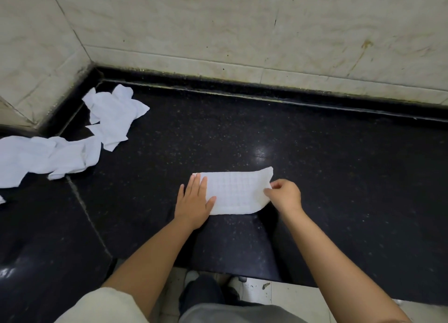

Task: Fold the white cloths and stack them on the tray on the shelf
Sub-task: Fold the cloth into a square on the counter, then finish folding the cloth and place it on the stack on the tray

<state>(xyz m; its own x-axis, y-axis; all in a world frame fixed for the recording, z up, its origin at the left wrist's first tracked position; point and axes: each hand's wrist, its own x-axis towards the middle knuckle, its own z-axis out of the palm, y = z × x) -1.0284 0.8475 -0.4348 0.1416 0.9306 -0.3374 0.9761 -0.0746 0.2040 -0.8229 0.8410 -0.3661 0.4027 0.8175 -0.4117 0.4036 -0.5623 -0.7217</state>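
folded white waffle-textured cloth [236, 193] on black speckled stone counter [315, 165] pressed flat by left hand [195, 201], fingers straight; right edge pinched by right hand [284, 196].

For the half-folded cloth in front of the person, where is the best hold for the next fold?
The right short edge of the cloth, from the right: it curls off the counter, and the right hand pinches it there while the left hand lies flat on the other end.

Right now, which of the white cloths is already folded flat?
The cloth under the hands, centre counter: a smooth strip. The two at the left, corner cloth and edge cloth, lie crumpled.
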